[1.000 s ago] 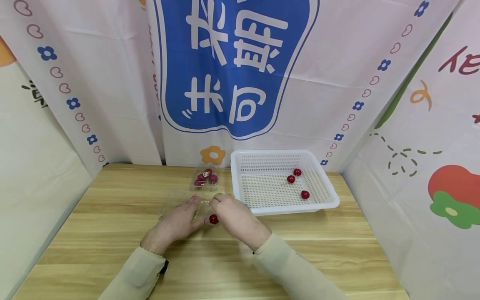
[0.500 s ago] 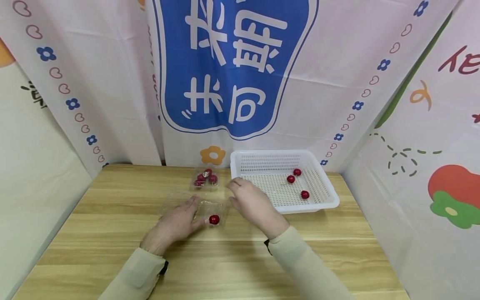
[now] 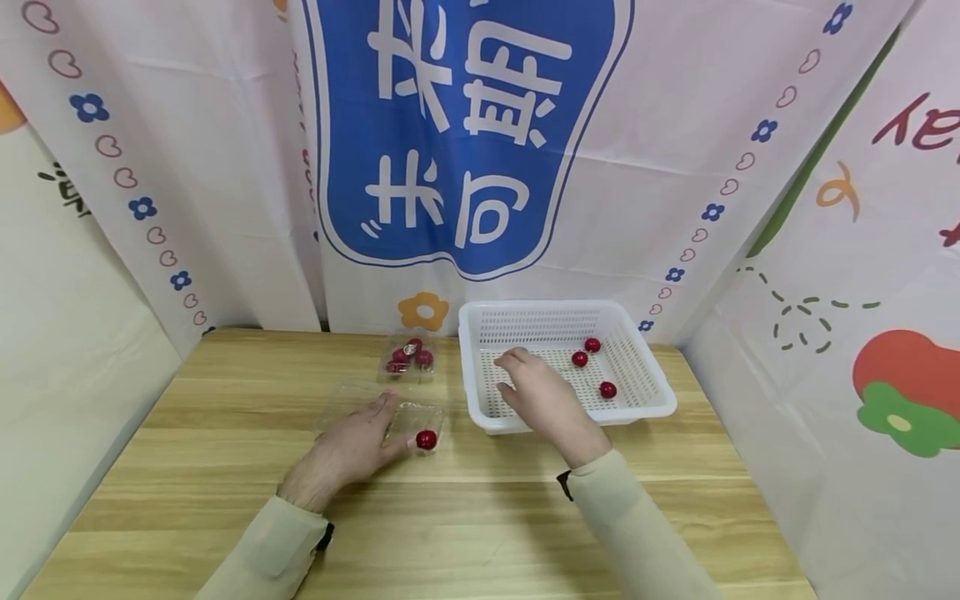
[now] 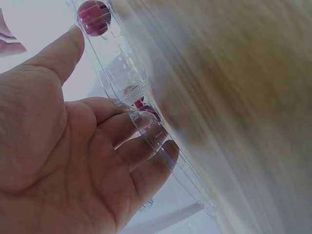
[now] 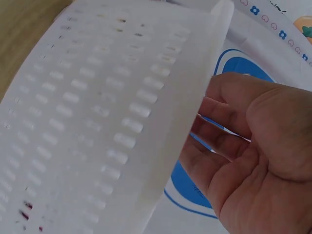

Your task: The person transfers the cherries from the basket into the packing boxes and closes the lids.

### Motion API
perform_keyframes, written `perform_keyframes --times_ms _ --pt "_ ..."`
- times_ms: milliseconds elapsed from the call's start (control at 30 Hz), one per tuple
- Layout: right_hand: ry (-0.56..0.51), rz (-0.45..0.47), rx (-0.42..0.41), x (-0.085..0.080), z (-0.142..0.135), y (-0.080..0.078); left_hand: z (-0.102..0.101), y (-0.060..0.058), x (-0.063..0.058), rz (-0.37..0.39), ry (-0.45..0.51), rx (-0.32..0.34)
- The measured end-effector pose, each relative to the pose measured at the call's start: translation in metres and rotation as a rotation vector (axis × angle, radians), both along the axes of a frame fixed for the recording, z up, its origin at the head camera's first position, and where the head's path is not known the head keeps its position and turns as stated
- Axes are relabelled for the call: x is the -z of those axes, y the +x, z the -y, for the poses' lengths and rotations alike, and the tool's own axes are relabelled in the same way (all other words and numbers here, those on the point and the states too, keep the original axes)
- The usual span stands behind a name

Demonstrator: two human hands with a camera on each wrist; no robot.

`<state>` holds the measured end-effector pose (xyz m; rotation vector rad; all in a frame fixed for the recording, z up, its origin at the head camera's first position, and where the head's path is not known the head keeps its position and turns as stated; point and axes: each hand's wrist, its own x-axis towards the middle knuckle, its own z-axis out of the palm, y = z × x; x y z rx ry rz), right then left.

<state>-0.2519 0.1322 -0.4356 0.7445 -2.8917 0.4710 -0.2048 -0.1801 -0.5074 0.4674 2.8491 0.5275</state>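
Observation:
My left hand (image 3: 348,454) rests on an open clear plastic clamshell box (image 3: 412,414), its thumb beside the box's near side. One dark red cherry (image 3: 426,439) sits in the box's near right part. In the left wrist view the fingers lie against the clear plastic, and the thumb tip is close to the cherry (image 4: 93,18). My right hand (image 3: 543,404) is over the left part of a white slotted basket (image 3: 471,400), fingers loosely bent, holding nothing visible. Three cherries (image 3: 580,358) lie in the basket's right half. The right wrist view shows that hand past the basket's rim (image 5: 195,122).
Behind the open box stands another clear box (image 3: 408,371), with several cherries inside. The wooden table (image 3: 480,533) ends at a hanging printed cloth (image 3: 525,287) at the back. Printed cloth also hangs at both sides.
My right hand has left the open box and moved right, over the basket. The cherry it was beside now lies uncovered in the box. My left hand has stayed in place.

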Motion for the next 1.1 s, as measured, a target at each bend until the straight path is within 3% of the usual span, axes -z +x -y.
perform_keyframes --times_ms 633,1100 --pt "0.037 0.019 0.092 0.014 -0.051 -0.017 0.002 0.0 -0.002 0.013 -0.017 0.007" --pt "0.055 0.104 0.178 0.022 -0.085 -0.033 0.001 0.0 -0.003 -0.005 -0.028 0.012"
